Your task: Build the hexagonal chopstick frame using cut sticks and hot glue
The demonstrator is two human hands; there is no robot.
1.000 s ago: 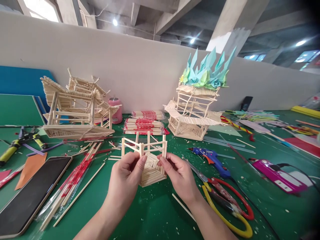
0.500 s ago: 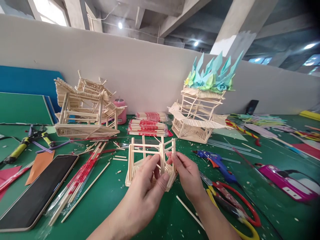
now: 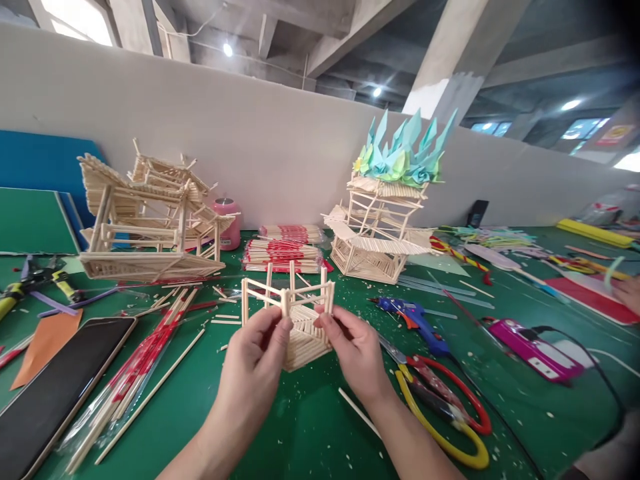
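Between my two hands is a small wooden stick frame (image 3: 306, 347), with upright posts, thin rails and a floor of sticks laid side by side. My left hand (image 3: 257, 373) pinches its near front post between thumb and fingers. My right hand (image 3: 357, 353) grips the post at its right corner. The fingers hide parts of both posts and of the frame's left side. To the right of my right hand lie a blue glue gun (image 3: 415, 323) and scissors (image 3: 440, 400) with red and yellow handles. A loose stick (image 3: 359, 412) rests below my right wrist.
Larger stick models stand behind: a tilted-roof house (image 3: 150, 220) and a tower (image 3: 380, 227) topped with teal folded paper. Bundled sticks (image 3: 283, 253), a black phone (image 3: 65, 387), a pink power strip (image 3: 535, 350) and a pink jar (image 3: 227, 227) share the green table. Another person's hand (image 3: 627, 293) shows far right.
The stick frame has turned and tilted, so its floor shows more. My left hand has moved left along with it. The view has swung right, bringing another person's hand into sight.
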